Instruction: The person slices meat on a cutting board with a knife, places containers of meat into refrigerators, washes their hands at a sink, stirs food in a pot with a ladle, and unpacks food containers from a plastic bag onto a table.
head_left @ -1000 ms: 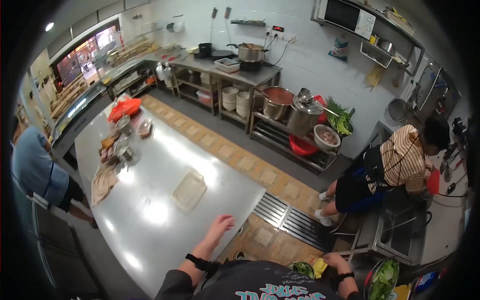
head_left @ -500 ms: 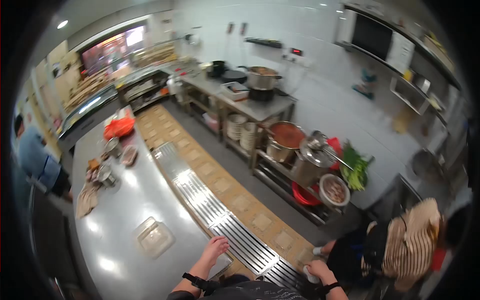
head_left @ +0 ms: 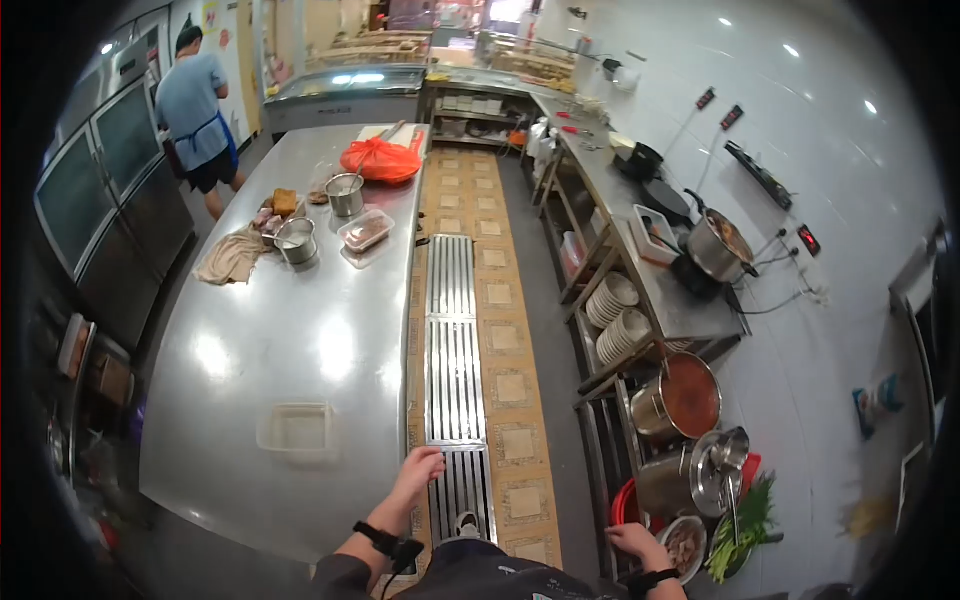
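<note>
My left hand hangs just past the right edge of a long steel table, its fingers loosely bent and nothing seen in them. On the table to its left lies a translucent plastic container. My right hand is out to the right with loosely curved fingers and no object visible in it. In the view it appears near a white bowl of meat-like pieces and a red basin; whether it touches them I cannot tell.
Floor grating runs ahead between the table and a steel counter. Pots, including one with red liquid, stand at right beside leafy greens. An orange-red bag and metal pots top the table. A person stands far left.
My view has turned to the right-hand aisle's length, with the table now upright in view. The person in the striped top has left the view. Both hands stay without visible objects.
</note>
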The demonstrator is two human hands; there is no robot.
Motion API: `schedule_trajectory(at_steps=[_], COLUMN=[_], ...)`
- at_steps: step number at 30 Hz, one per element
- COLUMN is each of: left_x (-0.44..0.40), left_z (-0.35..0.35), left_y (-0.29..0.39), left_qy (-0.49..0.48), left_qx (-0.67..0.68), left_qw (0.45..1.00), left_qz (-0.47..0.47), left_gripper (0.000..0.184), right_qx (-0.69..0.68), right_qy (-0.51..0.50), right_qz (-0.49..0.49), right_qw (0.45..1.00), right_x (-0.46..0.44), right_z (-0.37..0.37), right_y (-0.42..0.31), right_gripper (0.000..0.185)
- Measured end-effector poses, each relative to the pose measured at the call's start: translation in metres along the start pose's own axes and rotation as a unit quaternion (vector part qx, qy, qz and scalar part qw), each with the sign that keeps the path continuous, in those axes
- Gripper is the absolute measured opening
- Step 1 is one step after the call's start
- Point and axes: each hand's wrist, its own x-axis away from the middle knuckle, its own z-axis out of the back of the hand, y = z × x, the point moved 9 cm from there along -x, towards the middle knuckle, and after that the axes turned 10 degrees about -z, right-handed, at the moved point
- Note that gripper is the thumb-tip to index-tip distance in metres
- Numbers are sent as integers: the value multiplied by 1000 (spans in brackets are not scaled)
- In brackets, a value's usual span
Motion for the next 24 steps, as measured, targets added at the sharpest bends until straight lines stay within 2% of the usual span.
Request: schedule_trajectory(at_steps=[4,7,8,10,12,14,16,18,20,22,24], left_x=[-44,-98,-117,-159,-194,-205,-232,-242,-254,-262,-277], left_z=[-93,-137,-146,-142,-134,-131,-110,-110,-106,-88,-64], left_y=[19,29,37,44,67,113,126,152,169,173,175], left_qy=[-56,-76,-71,-47,-16,85,149,184,228,288,324], left_qx=[23,43,42,18,34,18,-7,18,28,19,37], left_qw=[998,996,997,998,998,994,984,977,966,949,933], left_qz=[9,6,6,-21,-58,-71,-95,-104,-116,-127,-150], left_gripper=[28,25,24,27,27,23,23,23,23,23,23], right_qx=[89,19,-14,90,138,74,65,110,183,188,235], right_qy=[-9,-60,-117,-101,-101,5,103,82,30,5,-31], right_qz=[-89,-82,-129,-59,-82,20,42,146,192,272,301], right_qw=[992,995,985,989,982,997,992,980,964,944,924], right_x=[-33,-78,-98,-159,-209,-315,-369,-423,-479,-513,-548], right_z=[26,48,53,83,150,183,250,294,312,330,337], right_y=[98,138,154,151,104,109,49,-31,-98,-175,-243], right_gripper=[33,32,33,33,31,30,27,27,28,29,32])
